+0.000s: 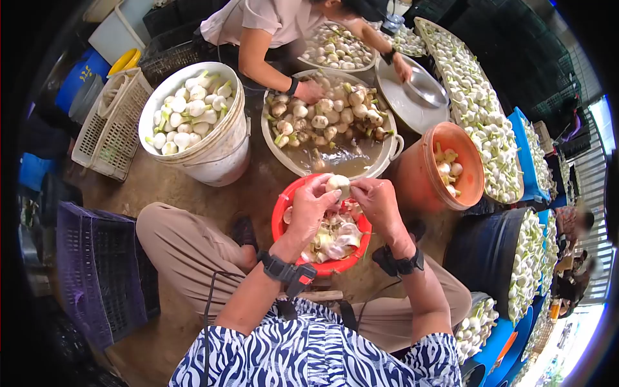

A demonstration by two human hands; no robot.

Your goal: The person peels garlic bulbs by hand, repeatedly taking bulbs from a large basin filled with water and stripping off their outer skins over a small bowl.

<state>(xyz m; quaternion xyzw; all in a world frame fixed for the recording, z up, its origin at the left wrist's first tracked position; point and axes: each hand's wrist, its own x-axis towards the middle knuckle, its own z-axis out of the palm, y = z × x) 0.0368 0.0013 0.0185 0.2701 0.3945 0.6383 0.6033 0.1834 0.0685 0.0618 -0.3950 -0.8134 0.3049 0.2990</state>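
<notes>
Above a red basin (282, 205) between my knees, my left hand (312, 204) grips a pale garlic bulb (338, 186). My right hand (379, 205) pinches at the bulb's right side; whatever lies between its fingertips is too small to make out. Peeled garlic skins (336, 237) fill the basin below both hands. Just beyond it stands a wide tub (391, 151) of murky water, heaped with brownish unpeeled garlic bulbs (332, 115).
A white bucket (222, 158) of cleaned bulbs is at the left, an orange bucket (419, 171) with a few bulbs at the right. Across from me a co-worker's hand (309, 91) reaches into the tub. Purple crates (97, 271) and garlic-filled containers (490, 258) flank me.
</notes>
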